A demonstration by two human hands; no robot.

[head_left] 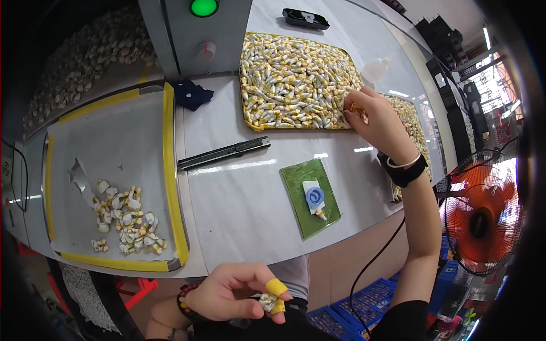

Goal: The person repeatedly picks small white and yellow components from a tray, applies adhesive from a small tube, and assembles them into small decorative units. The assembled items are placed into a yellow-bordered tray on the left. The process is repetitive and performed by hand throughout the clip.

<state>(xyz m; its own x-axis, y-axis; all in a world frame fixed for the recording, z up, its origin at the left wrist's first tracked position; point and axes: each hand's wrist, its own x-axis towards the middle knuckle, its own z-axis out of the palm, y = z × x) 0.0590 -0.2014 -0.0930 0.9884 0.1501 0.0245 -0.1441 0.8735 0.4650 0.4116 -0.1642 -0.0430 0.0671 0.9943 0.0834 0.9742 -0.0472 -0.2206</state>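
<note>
My left hand (pixel 227 291), with yellow tape round two fingertips, is near the lower edge of the view. Its thumb and fingers close on a few small white-and-yellow pieces (pixel 267 302). My right hand (pixel 382 122) reaches to the right edge of a large tray (pixel 250 128) packed with similar small pointed pieces. Its fingers are pinched together at the tray's front right corner; what they grip is partly hidden by the fingers. Part of a second tray of such pieces (pixel 405 111) shows behind my right wrist.
A yellow-taped grey tray (pixel 131 262) at left holds a loose heap of pieces (pixel 128 221). Nearby lie a black-and-silver cutter (pixel 224 153), a green plate (pixel 296 213) with a blue ring, and a dark cloth (pixel 192 94). A grey machine (pixel 199 34) with a green light stands behind; an orange fan (pixel 480 219) is at right.
</note>
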